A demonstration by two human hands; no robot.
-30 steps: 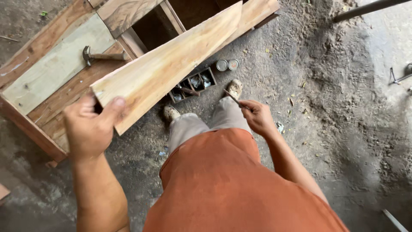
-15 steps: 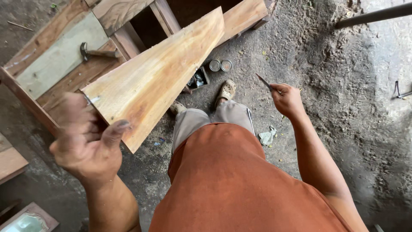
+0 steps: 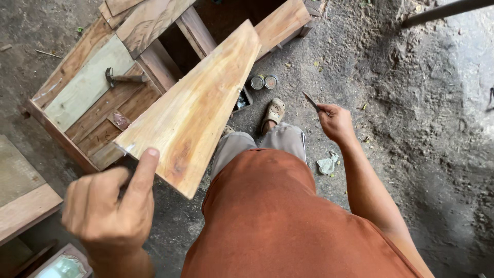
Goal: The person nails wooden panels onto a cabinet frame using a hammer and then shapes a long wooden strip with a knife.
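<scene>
At nine o'clock I see the brown wooden frame of joined planks (image 3: 98, 110) lying on the dirt ground (image 3: 411, 103). On it rests a hammer with a wooden handle and dark metal head (image 3: 123, 78), near a pale greenish board (image 3: 87, 82) that is fixed in the frame.

At seven o'clock is my left hand (image 3: 110, 206). Its fingers are curled around the near end of the long light-coloured wooden plank with orange grain (image 3: 198, 105), and the thumb is pressed flat on the top face of it. The plank is lifted above the frame and goes up towards twelve o'clock, getting narrower in the view at the far end.

In the centre, below the plank, two small round metal tins (image 3: 263, 81) stand on the ground, just beside a foot in a worn beige sandal (image 3: 272, 112).

At two o'clock from the centre my right hand (image 3: 335, 122) is closed, pinching a thin dark pointed tool (image 3: 311, 101); what kind of tool it is I cannot tell. The hand is well apart from the plank.
</scene>
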